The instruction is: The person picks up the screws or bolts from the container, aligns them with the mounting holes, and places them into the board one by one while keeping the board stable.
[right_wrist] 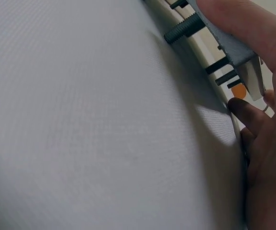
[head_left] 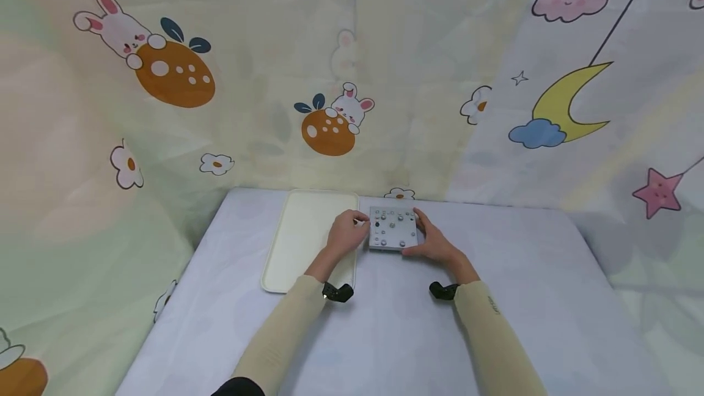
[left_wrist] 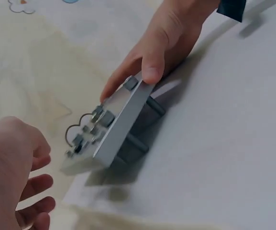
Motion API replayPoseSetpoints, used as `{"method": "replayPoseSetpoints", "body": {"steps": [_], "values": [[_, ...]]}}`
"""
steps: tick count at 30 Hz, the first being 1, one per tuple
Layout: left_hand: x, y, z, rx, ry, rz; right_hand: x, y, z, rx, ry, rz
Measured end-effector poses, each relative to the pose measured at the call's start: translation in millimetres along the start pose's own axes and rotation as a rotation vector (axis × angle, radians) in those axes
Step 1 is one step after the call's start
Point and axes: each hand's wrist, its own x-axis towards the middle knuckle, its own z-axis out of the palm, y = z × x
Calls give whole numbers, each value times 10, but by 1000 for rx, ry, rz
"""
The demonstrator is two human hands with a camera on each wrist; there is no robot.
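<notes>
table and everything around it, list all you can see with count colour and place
metal plate: one, grey, studded with bolts, on the table beside the tray
tray: one, cream, left of the plate
table: one, covered in pale lilac cloth
backdrop: one, pastel cartoon print, behind the table
left hand: one, fingers curled at the plate's left edge
right hand: one, grips the plate's right edge, which is lifted off the cloth
sleeves: two, beige
</notes>
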Motion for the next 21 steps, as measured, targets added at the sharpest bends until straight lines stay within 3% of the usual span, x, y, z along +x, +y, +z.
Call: {"method": "replayPoseSetpoints", "body": {"steps": [4,8,13,17,21], "values": [[-229,-116,-144,34,-21,-2,12,40,-43,15,-1,-2],[-558,-271,-273,77,-32,11,-9,100,-57,1,-17,9],[-907,-450,-449,178,22,91,-62,111,-78,-14,18,12],[-1042,-533,-648,276,95,127,-101,101,-104,-42,27,27],[-1105,-634,-865,350,112,109,-181,40,-166,-118,6,43]]}}
